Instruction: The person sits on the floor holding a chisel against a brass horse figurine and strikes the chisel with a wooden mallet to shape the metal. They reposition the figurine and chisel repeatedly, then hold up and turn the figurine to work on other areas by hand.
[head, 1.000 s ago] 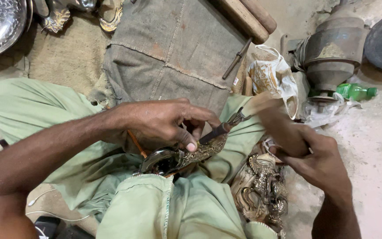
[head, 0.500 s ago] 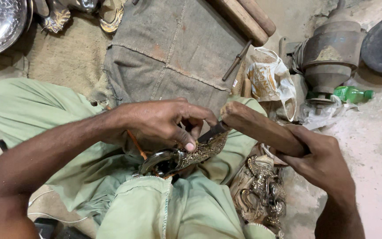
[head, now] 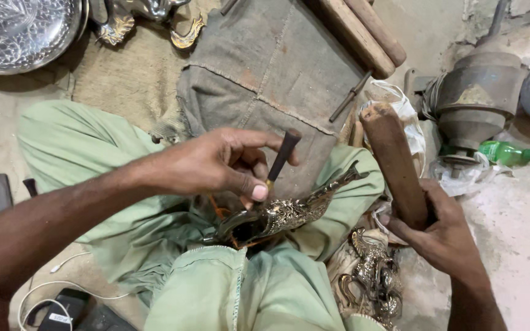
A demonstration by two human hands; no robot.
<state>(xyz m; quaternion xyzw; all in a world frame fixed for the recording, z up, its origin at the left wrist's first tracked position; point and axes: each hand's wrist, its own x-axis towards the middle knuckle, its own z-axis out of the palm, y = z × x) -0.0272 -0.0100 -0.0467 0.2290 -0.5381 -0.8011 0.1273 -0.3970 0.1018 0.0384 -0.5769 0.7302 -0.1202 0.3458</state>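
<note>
Head view: left hand pinches a chisel on the brass ornament; right hand grips a wooden mallet. A skewed blow could slip the chisel, gouging brass or hitting fingers.

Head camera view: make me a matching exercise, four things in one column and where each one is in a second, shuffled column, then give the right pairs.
Things
1. dark-handled chisel punch
2. thick brown wooden mallet block
3. green plastic bottle
4. ornate engraved brass piece

Places
A. lying on the floor beside the metal pot
B. resting on the green-trousered lap
C. pinched in the left hand
D. gripped upright in the right hand

Pairs: 1-C, 2-D, 3-A, 4-B
</note>
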